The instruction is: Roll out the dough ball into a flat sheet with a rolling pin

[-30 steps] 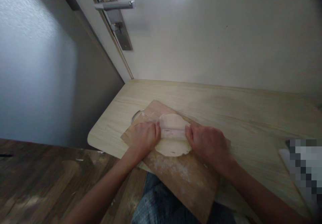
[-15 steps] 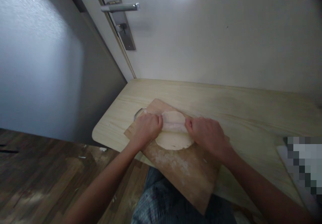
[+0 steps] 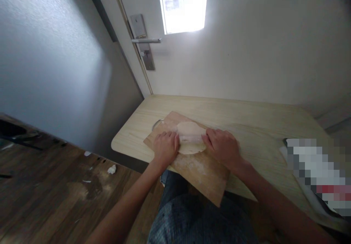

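Note:
A flat round of pale dough [image 3: 190, 130] lies on a floured wooden board [image 3: 200, 172] at the near left corner of a light wooden table [image 3: 246, 116]. A pale rolling pin [image 3: 190, 139] lies across the dough. My left hand [image 3: 165, 148] presses on its left end with the fingers curled over it. My right hand [image 3: 222, 146] covers its right end the same way. The board's near corner sticks out past the table edge over my lap.
A thin metal rim [image 3: 156, 123] peeks out from under the board's far left side. A white door with a metal lever handle [image 3: 146, 40] stands behind the table's left end. A blurred-out object [image 3: 315, 171] lies at the table's right. Dark wooden floor with white scraps [image 3: 112, 169] is on the left.
The view has pulled back and tilted up, showing more door and a bright pane. My hands have drawn the rolling pin a little toward me over the dough.

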